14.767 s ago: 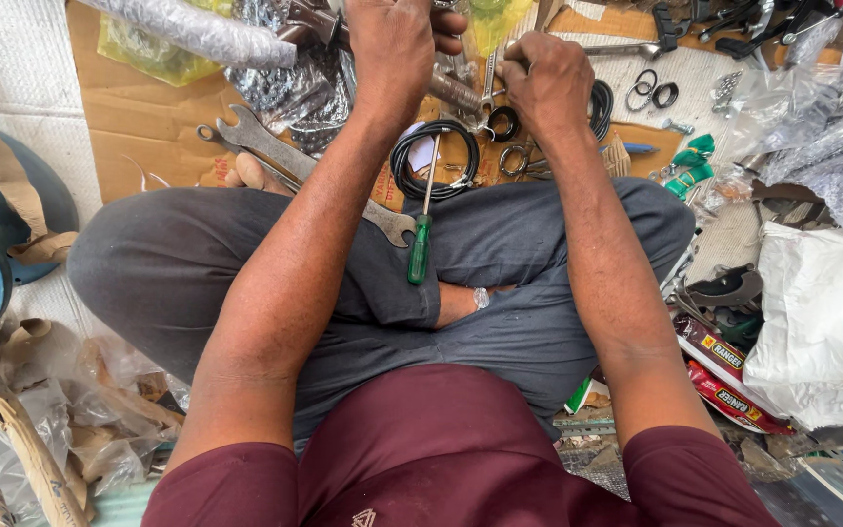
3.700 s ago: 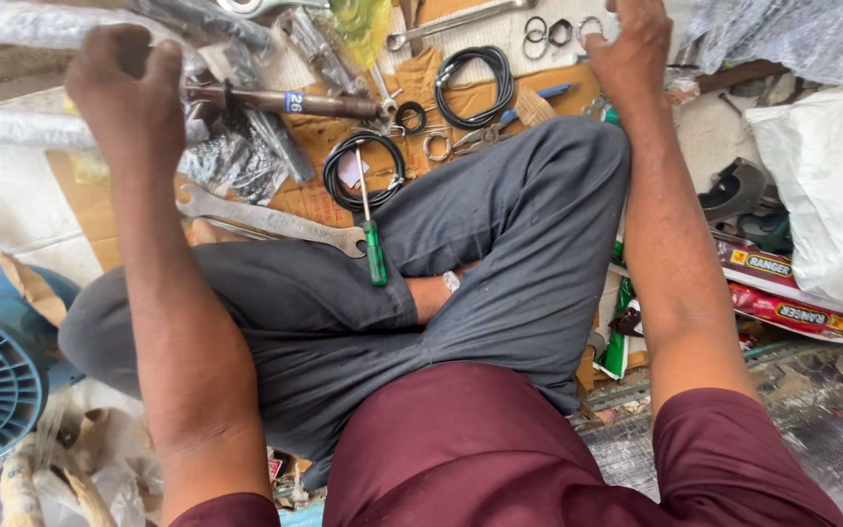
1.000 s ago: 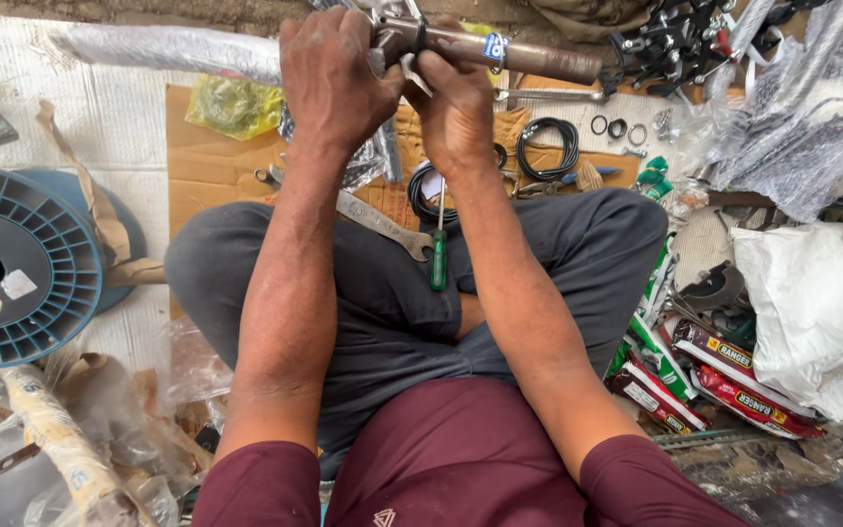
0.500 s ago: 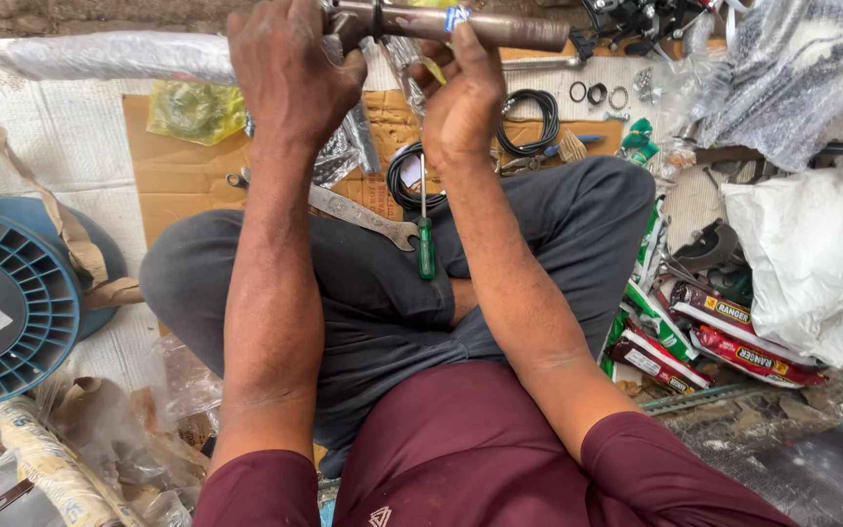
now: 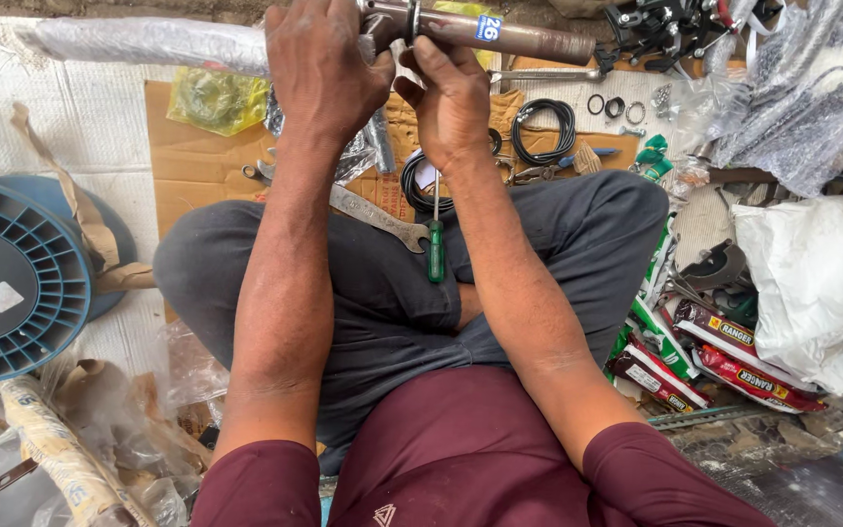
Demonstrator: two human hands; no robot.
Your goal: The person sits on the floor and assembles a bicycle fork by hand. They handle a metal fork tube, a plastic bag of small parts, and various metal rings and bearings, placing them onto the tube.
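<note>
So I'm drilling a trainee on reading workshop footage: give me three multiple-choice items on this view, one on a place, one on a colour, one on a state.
1. Where does the screwdriver lie?
A. on the person's lap
B. on the spool
C. in the white bag

2. What colour is the screwdriver's handle?
A. red
B. green
C. yellow

3. How is the metal tube held?
A. lying untouched
B. by one hand
C. by both hands

Answers:
1 A, it rests on the grey trousers.
2 B, the grip is green.
3 C, the left hand and right hand both grip it.
</note>
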